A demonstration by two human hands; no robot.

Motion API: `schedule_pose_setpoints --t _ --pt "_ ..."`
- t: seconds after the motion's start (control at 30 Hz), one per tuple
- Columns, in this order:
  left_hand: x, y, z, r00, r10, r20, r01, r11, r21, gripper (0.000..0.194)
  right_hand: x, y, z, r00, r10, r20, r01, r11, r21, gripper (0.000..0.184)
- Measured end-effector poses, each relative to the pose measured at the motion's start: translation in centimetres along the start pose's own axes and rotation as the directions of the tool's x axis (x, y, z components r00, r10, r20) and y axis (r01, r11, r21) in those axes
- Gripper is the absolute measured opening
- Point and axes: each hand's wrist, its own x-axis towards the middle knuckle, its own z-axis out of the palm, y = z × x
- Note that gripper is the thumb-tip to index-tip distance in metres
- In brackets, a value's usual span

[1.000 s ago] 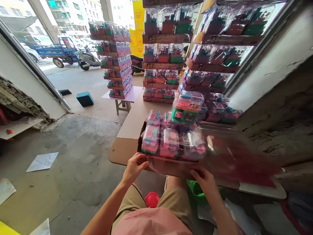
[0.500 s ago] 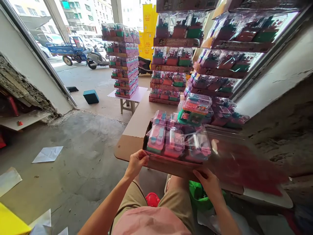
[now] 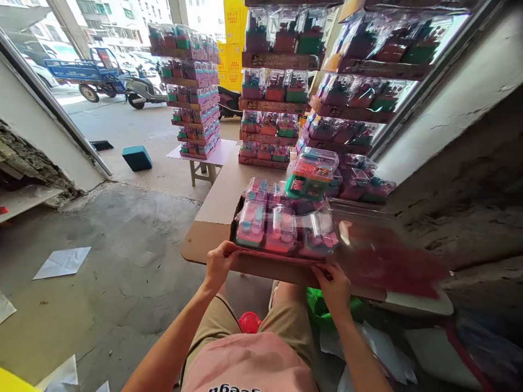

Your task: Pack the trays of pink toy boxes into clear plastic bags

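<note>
On the table in front of me sits a shallow cardboard tray (image 3: 281, 257) holding several clear plastic boxes (image 3: 281, 228) with pink and green contents. My left hand (image 3: 218, 264) pinches the tray's front edge near its left corner. Farther right, the fingers of my right hand (image 3: 333, 283) are closed on the same edge, thumb and fingertips together. Toward the back of the tray, one more clear-lidded box (image 3: 312, 173) with a green base stands higher than the others. Clear plastic film (image 3: 376, 245) spreads from the tray's right side over something red.
Tall stacks of filled trays (image 3: 267, 106) rise behind the table (image 3: 200, 237), with another stack (image 3: 190, 92) on a stool. A cracked wall (image 3: 461, 179) borders the right side. Below lie a green bag (image 3: 321, 307) and loose paper (image 3: 61, 262) on the floor.
My view has shifted, so the scene sits farther left and slightly higher. My right hand's fingers have come up onto the tray's front edge. My left hand keeps its pinch.
</note>
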Motion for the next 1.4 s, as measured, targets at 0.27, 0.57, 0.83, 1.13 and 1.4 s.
schedule_pose_setpoints --t 0.27,0.57,0.83,1.13,1.4 --pt "-0.2 -0.2 0.5 0.998 0.049 -0.028 -0.046 0.993 0.109 0.017 -0.4 0.4 0.7 0.984 -0.127 -0.121 0.125 0.992 -0.022 0.045" --pt "-0.3 -0.7 0.8 0.996 0.061 -0.064 -0.048 0.983 0.18 0.015 -0.4 0.3 0.7 0.97 -0.201 -0.136 0.197 0.979 -0.043 0.037" --pt "-0.7 -1.0 1.3 0.992 0.099 -0.073 -0.082 0.977 0.198 0.014 -0.1 0.5 0.4 0.965 -0.23 -0.126 0.227 0.973 -0.042 0.034" --pt "-0.6 -1.0 1.9 0.992 0.087 -0.092 -0.067 0.978 0.197 0.013 0.2 1.1 0.2 0.959 -0.261 -0.11 0.259 0.965 -0.031 0.025" --pt "-0.6 -0.9 2.2 0.991 0.081 -0.102 -0.063 0.983 0.172 0.007 0.7 0.8 -0.3 0.953 -0.286 -0.095 0.285 0.958 -0.03 0.03"
